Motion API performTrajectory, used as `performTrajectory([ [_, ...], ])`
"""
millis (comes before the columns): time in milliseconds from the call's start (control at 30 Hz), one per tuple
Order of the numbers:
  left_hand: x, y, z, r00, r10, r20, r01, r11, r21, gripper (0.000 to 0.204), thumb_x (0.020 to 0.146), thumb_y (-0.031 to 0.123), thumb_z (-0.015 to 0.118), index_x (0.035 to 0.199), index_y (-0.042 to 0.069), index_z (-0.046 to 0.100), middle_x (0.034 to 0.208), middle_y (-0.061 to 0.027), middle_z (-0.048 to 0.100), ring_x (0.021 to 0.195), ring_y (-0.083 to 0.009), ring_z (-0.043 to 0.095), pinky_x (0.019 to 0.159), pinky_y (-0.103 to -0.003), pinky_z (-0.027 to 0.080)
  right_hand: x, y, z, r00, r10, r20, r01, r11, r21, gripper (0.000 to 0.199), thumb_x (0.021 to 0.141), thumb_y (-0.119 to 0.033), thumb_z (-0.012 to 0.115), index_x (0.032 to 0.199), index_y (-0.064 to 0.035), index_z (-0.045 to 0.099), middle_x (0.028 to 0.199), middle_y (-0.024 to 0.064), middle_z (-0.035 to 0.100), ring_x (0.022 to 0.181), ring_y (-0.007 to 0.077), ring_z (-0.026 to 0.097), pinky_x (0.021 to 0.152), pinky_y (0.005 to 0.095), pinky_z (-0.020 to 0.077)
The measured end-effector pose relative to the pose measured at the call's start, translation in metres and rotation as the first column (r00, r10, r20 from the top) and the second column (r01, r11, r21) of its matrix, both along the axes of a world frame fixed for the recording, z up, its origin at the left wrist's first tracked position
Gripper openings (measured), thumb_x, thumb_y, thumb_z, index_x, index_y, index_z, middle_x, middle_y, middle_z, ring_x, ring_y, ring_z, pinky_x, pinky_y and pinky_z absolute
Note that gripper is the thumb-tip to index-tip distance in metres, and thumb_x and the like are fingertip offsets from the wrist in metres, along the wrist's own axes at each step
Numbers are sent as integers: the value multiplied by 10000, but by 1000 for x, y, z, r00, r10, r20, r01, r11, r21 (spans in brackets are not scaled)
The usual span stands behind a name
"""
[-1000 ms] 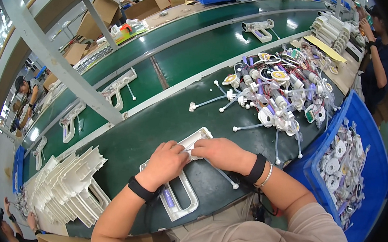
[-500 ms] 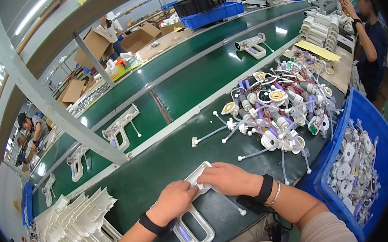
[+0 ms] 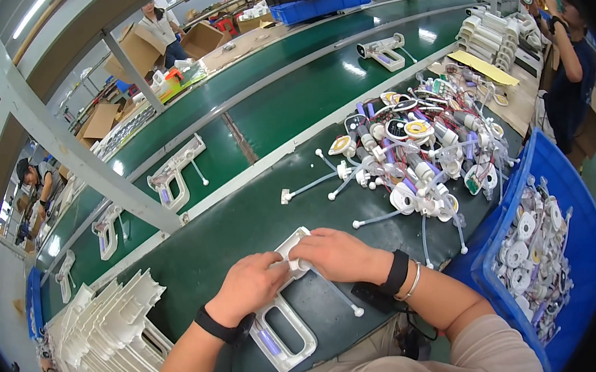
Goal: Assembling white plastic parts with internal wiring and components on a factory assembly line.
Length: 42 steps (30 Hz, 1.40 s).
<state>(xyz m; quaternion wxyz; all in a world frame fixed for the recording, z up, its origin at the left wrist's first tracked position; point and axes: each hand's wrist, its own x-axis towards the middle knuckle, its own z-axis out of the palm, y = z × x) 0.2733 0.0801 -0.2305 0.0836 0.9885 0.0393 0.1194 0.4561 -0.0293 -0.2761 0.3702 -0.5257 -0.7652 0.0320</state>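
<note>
On the green work surface before me lies a white plastic housing half (image 3: 306,339) with a looped handle. A purple cylinder (image 3: 269,341) sits inside its handle. My left hand (image 3: 252,288) is closed on the housing's middle, fingertips bent into the shell. From the right, my right hand (image 3: 345,256) pinches a small white fitting (image 3: 297,264) at the upper end of the shell, its fingers curled and partly hidden. A clear tube (image 3: 334,293) with a white ball tip sticks out from under the right hand. Both hands nearly meet over the housing.
A heap of wired pump assemblies (image 3: 416,147) lies ahead right. Beside my right arm stands a blue bin (image 3: 483,265) of white parts. Stacked white shells (image 3: 109,322) are at my left. The green conveyor (image 3: 276,112) carries several housings; a co-worker (image 3: 574,76) stands far right.
The whole view has shifted slightly, so things sit a little further left and higher. Both hands stay on the housing, with only small finger movement.
</note>
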Motion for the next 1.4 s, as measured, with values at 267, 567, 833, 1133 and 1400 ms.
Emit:
performTrajectory([
  [267, 14, 14, -6, 990, 37, -136, -14, 987, 163, 79, 742, 99, 614, 798, 47, 635, 749, -113, 590, 732, -301, 592, 643, -406, 490, 7, 18, 18, 993, -87, -76, 82, 995, -64, 143, 795, -106, 539, 924, -49, 524, 815, 170, 598, 798, 380, 588, 685, 459, 469],
  [567, 24, 15, -16, 961, 161, -226, -131, 981, 142, 107, 806, 148, 603, 851, 82, 675, 825, -100, 592, 743, -285, 595, 648, -402, 494, 11, 24, 25, 944, -174, -279, 56, 921, -386, 130, 875, -124, 543, 973, -42, 565, 869, 143, 642, 848, 340, 616, 724, 410, 481],
  [833, 26, 21, -26, 988, 107, -114, -121, 985, -123, 128, 801, 79, 563, 754, 14, 662, 995, -134, 589, 806, -332, 611, 734, -420, 496, 10, 18, 22, 991, -128, -28, 123, 983, -136, 117, 835, -140, 576, 937, -97, 616, 840, 112, 658, 805, 327, 623, 703, 417, 486],
  [1133, 23, 32, -25, 988, 59, -142, -96, 958, -272, 155, 787, 40, 535, 825, -6, 678, 1049, -149, 606, 865, -335, 618, 790, -399, 504, 5, 21, 7, 966, -78, 246, 41, 988, 152, 201, 770, -119, 589, 963, -160, 628, 787, 14, 624, 774, 215, 601, 694, 348, 454],
  [1400, 21, 35, -28, 980, 18, -201, -55, 982, -182, 149, 763, 18, 556, 862, -23, 659, 984, -164, 615, 866, -345, 609, 771, -392, 505, -19, 6, -5, 948, -51, 315, 3, 989, 151, 112, 760, -101, 551, 864, -89, 589, 847, 41, 598, 788, 218, 600, 711, 340, 479],
])
